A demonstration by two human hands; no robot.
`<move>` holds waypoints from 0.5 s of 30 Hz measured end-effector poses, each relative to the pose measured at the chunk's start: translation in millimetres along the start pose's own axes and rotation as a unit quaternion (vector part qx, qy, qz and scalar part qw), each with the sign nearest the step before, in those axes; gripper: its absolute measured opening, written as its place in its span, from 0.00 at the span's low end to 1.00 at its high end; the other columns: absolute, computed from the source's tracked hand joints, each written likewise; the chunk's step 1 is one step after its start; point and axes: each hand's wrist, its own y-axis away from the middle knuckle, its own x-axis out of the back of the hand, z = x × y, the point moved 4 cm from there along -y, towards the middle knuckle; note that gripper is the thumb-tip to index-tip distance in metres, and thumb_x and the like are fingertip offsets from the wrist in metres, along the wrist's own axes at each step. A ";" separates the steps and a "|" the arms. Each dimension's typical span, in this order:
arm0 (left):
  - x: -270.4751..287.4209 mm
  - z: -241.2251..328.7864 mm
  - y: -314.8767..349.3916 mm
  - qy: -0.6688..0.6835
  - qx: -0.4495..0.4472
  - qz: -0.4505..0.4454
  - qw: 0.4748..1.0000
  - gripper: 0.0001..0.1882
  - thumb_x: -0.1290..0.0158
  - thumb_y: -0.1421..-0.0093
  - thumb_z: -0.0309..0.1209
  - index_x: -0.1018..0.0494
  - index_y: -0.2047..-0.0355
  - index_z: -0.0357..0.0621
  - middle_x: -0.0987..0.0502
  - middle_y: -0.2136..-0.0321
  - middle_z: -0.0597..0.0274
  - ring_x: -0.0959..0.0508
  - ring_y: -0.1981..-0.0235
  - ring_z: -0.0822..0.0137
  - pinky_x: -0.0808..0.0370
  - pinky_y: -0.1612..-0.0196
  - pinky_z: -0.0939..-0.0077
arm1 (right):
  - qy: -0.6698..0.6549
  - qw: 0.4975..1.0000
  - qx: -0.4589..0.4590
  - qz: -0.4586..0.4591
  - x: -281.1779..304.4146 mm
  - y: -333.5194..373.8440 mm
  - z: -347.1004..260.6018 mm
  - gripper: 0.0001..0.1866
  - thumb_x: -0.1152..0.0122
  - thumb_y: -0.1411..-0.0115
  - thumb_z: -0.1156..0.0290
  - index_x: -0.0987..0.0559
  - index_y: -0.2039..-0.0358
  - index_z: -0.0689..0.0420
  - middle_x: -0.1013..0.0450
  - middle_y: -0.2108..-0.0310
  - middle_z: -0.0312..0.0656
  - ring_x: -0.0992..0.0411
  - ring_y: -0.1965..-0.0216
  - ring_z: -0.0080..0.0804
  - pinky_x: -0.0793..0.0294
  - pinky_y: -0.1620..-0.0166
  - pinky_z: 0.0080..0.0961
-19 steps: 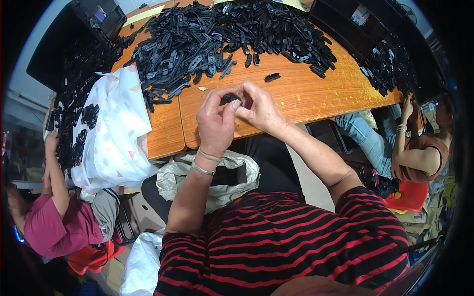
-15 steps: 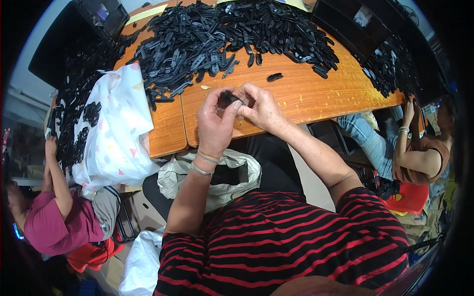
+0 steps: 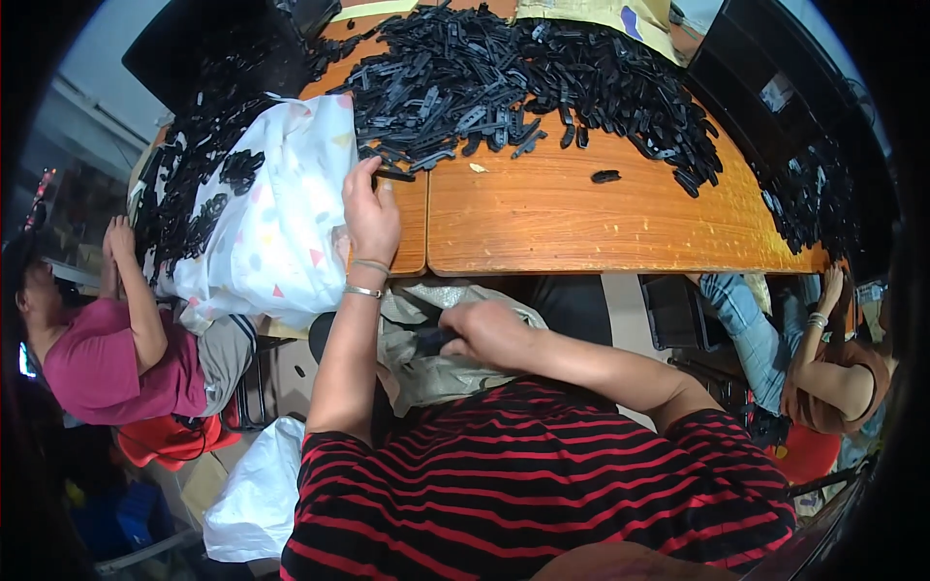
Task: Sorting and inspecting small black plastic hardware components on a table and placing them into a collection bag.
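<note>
My left hand [image 3: 371, 213] reaches to the near left edge of a heap of black plastic pieces [image 3: 460, 73]. Its thumb and fingers close on one slim black plastic piece [image 3: 397, 176] beside the white plastic bag. Lower down, my right hand [image 3: 492, 334] is over the mouth of a pale woven sack [image 3: 523, 305] at my lap. Thumb and forefinger there stand apart. A dark blurred piece [image 3: 431, 340] shows just off their tips, inside the sack's opening; its exact shape is smeared.
A white patterned bag [image 3: 291, 184] covers the table's left side. One loose black piece [image 3: 605, 176] lies on the wooden table [image 3: 542, 223]. Dark bins [image 3: 765, 97] stand at both far corners. A person [image 3: 126, 358] sits to the left, another [image 3: 833, 382] to the right.
Both hands were together above the table around a black piece. Now they have parted: the left has moved to the heap's edge, the right down to the sack. The view has shifted left.
</note>
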 end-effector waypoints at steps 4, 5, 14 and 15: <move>-8.6 -16.7 -8.4 -0.206 0.020 0.000 0.978 0.24 0.49 0.43 0.22 0.35 0.45 0.35 0.36 0.44 0.40 0.35 0.43 0.47 0.40 0.38 0.61 | 0.108 0.990 -0.028 -0.092 -36.2 6.6 17.0 0.19 0.30 0.55 0.63 0.24 0.67 0.61 0.26 0.69 0.49 0.25 0.64 0.51 0.26 0.63 0.42; -11.9 -19.4 -12.0 -0.231 0.037 -0.012 0.972 0.25 0.49 0.43 0.22 0.36 0.44 0.33 0.36 0.44 0.39 0.36 0.43 0.44 0.42 0.37 0.60 | 0.113 0.985 -0.048 -0.121 -41.2 10.1 26.0 0.19 0.31 0.54 0.64 0.24 0.65 0.61 0.27 0.65 0.50 0.25 0.63 0.50 0.25 0.61 0.41; -35.1 -44.2 -57.5 -0.194 0.118 0.018 0.974 0.27 0.48 0.42 0.33 0.36 0.44 0.33 0.38 0.41 0.40 0.36 0.43 0.42 0.37 0.41 0.57 | 0.050 0.991 -0.044 -0.119 -18.7 21.2 19.9 0.20 0.33 0.50 0.65 0.25 0.58 0.60 0.27 0.62 0.50 0.26 0.61 0.52 0.26 0.59 0.42; -41.7 -41.1 -60.0 -0.174 0.152 -0.020 0.973 0.27 0.48 0.41 0.37 0.35 0.44 0.35 0.39 0.41 0.41 0.35 0.43 0.44 0.36 0.41 0.56 | 0.050 0.991 -0.051 -0.115 -13.2 25.4 21.4 0.20 0.33 0.50 0.65 0.25 0.58 0.60 0.27 0.62 0.50 0.26 0.61 0.52 0.26 0.59 0.42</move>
